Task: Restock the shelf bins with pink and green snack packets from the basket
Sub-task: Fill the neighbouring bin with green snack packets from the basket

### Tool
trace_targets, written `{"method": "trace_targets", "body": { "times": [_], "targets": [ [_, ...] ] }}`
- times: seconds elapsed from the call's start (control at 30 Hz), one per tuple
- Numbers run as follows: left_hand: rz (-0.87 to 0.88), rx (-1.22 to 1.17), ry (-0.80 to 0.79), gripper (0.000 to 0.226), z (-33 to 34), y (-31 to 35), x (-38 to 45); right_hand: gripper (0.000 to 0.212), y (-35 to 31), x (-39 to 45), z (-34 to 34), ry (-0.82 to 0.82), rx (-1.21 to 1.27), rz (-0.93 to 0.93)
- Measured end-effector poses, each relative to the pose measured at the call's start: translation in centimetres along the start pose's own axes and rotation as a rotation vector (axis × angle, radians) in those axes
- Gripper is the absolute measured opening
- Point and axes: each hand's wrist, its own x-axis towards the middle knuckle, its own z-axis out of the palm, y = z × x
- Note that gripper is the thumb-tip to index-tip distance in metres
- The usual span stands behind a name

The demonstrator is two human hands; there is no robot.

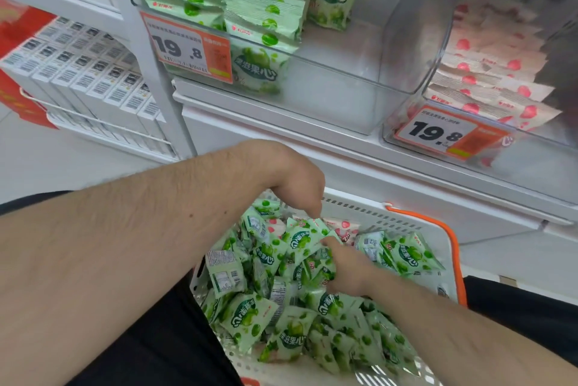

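Both hands reach down into the white basket (391,213), which has an orange handle (450,248) and sits in front of the shelf. The basket holds a loose heap of green snack packets (294,335), with a few pink snack packets (344,226) showing near the far wall.

The left hand (294,176) is bent at the wrist, fingers (314,207) pointing down and curled onto the top edge of a green packet (301,237) in the middle of the heap — the fingertips are partly hidden behind it, but they appear to pinch it. The right hand (347,273) comes in from the right; its fingers are curled around a bunch of green packets just below that one, with the thumb lying on the upper packet's right edge.

On the shelf above, the left clear bin (344,98) carries green packets in rows at its left side — the right clear bin (431,79) carries pink packets. Each bin has an orange price tag (187,48) on its front.
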Motion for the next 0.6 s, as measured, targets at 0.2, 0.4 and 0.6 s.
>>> {"method": "trace_targets", "body": {
  "times": [0.2, 0.4, 0.6],
  "targets": [
    [0.003, -0.016, -0.025, 0.070, 0.0, -0.4, 0.0, 0.086, -3.0, -4.3, -9.0, 0.140, 0.091, -0.164],
    [0.134, -0.314, 0.064, 0.099, 0.3, -0.3, 0.1, 0.071, -6.4, -8.9, -13.7, 0.249, 0.248, -0.291],
    [0.230, -0.718, 0.175, 0.023, -0.2, -1.0, -0.2, 0.091, -7.5, -11.2, -13.4, 0.622, 0.386, -0.206]
  ]
}}
